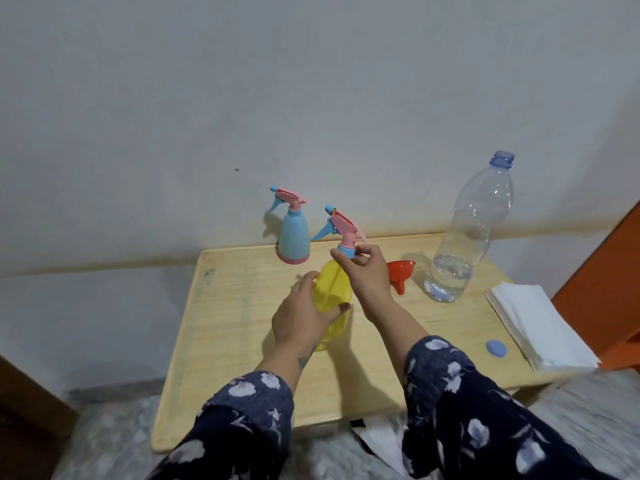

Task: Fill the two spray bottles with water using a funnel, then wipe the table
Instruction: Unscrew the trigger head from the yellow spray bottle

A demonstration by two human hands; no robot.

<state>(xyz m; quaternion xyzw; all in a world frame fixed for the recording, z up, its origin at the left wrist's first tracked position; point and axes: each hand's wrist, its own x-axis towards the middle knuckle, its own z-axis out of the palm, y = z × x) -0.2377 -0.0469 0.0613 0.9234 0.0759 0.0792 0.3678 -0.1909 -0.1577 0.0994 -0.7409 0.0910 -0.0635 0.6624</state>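
Here the left hand [304,320] grips the translucent yellow plastic spray bottle [334,299] mid-bench [221,341], while the right hand [367,271] pinches its pink-and-blue trigger head [341,230] at the collar.

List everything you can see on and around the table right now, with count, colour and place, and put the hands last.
yellow spray bottle: 1, translucent yellow, centre of table, gripped by left hand
pink and blue spray head: 1, at yellow bottle's neck, collar pinched by right hand
blue spray bottle: 1, light blue with pink base, head on, far edge
funnel: 1, red, lying on its side right of the hands
water bottle: 1, clear, uncapped, water low, right rear
cap: 1, blue, near right edge
paper napkins: 1 stack, white, right edge
table: 1, light wood
left hand: around yellow bottle
right hand: on spray head collar
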